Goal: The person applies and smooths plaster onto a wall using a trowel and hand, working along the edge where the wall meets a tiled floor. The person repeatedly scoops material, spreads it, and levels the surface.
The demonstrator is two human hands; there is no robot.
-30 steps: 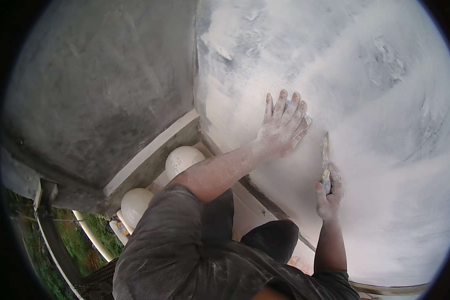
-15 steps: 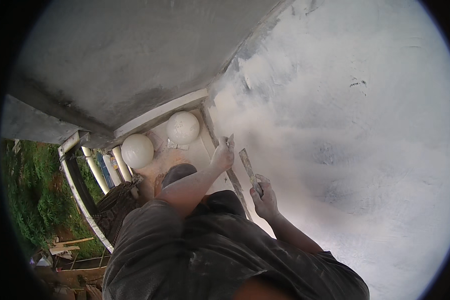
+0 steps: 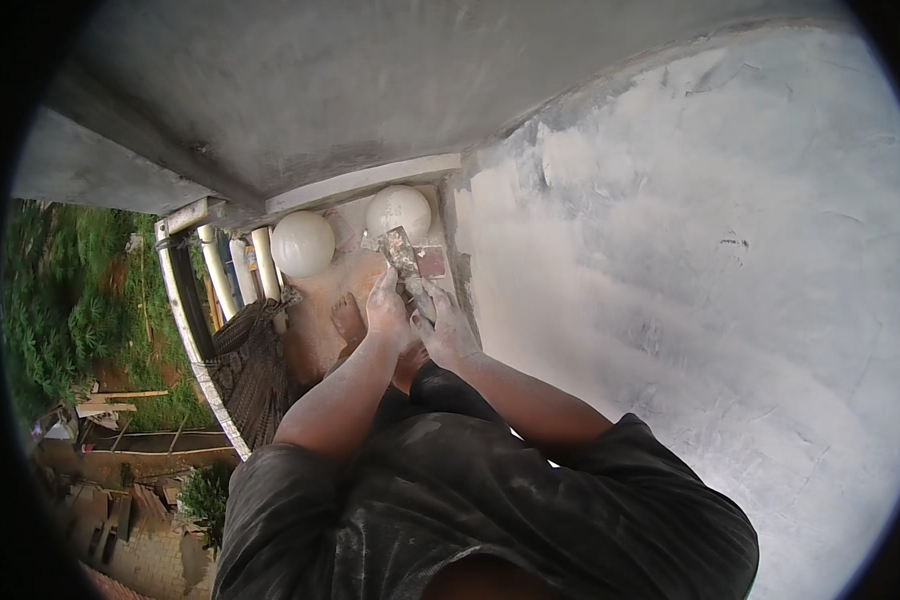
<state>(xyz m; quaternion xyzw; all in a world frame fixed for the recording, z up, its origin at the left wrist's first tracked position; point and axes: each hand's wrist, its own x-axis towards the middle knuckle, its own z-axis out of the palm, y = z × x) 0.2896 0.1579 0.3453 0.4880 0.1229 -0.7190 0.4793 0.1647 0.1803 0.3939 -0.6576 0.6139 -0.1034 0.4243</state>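
White-dusted wall (image 3: 670,250): we are seeing it filling the right side.
Grey surface (image 3: 370,90): it is stretching across the top, meeting the wall along an edge.
Dusty floor (image 3: 315,310): it is showing beyond both our hands.
Round white objects (image 3: 303,244): two are sitting near each other on the floor.
Right grip (image 3: 452,330): we are curling it around the handle of the scraper (image 3: 400,252).
Left grip (image 3: 385,308): we are bringing it close beside the blade; we cannot tell whether it is pinching anything.
Scraper: it is lying between our grips, its blade pointing away from us.
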